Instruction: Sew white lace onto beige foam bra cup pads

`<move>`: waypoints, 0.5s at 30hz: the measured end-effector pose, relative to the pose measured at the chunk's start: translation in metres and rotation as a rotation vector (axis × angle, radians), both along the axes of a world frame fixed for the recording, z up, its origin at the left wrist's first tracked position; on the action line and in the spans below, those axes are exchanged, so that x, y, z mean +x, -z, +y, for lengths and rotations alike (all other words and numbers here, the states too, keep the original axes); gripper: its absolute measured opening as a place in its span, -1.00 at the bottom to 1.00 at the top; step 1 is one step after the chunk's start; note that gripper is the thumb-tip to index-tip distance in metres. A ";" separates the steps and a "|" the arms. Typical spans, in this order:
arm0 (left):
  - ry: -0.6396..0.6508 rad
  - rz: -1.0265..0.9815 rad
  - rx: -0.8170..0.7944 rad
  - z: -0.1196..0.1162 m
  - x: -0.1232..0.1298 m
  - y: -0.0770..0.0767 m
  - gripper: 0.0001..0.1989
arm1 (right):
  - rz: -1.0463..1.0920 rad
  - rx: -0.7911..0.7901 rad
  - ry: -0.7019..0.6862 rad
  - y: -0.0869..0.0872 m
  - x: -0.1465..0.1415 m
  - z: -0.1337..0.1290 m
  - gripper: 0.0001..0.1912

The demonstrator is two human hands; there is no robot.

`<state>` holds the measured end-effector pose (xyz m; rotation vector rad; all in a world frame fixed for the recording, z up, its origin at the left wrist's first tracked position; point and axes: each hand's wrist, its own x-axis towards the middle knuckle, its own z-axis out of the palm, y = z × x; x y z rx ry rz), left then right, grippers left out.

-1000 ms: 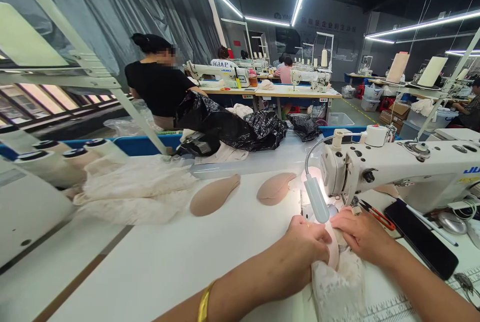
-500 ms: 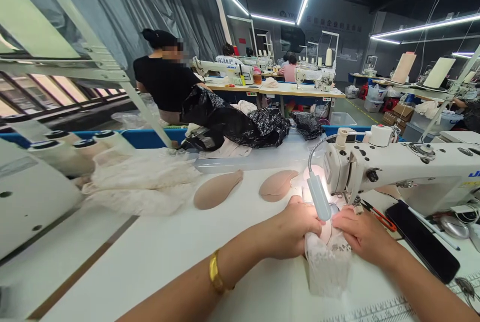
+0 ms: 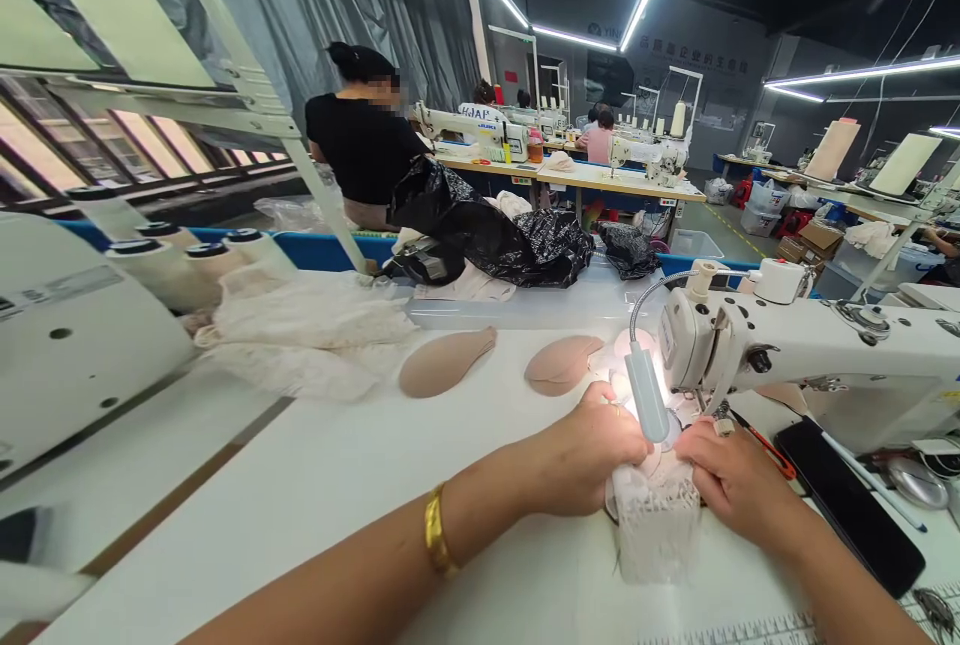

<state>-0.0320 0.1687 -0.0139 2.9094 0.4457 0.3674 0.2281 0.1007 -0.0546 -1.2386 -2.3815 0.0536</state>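
Note:
White lace fabric (image 3: 660, 515) lies under the needle area of a white sewing machine (image 3: 840, 340) and hangs toward me. My left hand (image 3: 600, 450) is closed on its left side, fingertips pressed near a pale pink part. On the right edge, close to the presser foot, my right hand (image 3: 739, 475) grips the same fabric with bent fingers. A small grey lamp (image 3: 646, 393) on a bendy neck lights the spot and hides part of the stitching area. Two beige bra cups (image 3: 448, 363) (image 3: 562, 365) rest on the table beyond my left hand.
Right of the machine base lie orange-handled snips (image 3: 772, 450), a black phone (image 3: 847, 505) and a pen (image 3: 874, 480). A clear ruler (image 3: 742, 628) is at the front edge. Cream lace (image 3: 307, 335) and thread cones (image 3: 154, 270) sit at left. A co-worker (image 3: 367, 145) sits beyond black plastic bags (image 3: 495, 230).
The camera view has turned slightly left, so the surroundings shift right. Both hands stay on the lace fabric by the needle, and its hanging end has shifted a little.

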 end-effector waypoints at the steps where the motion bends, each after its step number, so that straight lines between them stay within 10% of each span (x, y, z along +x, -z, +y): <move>1: -0.008 0.003 -0.013 0.001 0.000 0.000 -0.82 | 0.005 0.014 0.030 0.000 0.001 0.000 -0.70; 15: -0.010 -0.036 -0.078 0.012 0.008 -0.001 -0.95 | 0.204 -0.034 0.154 -0.008 0.006 0.004 -0.75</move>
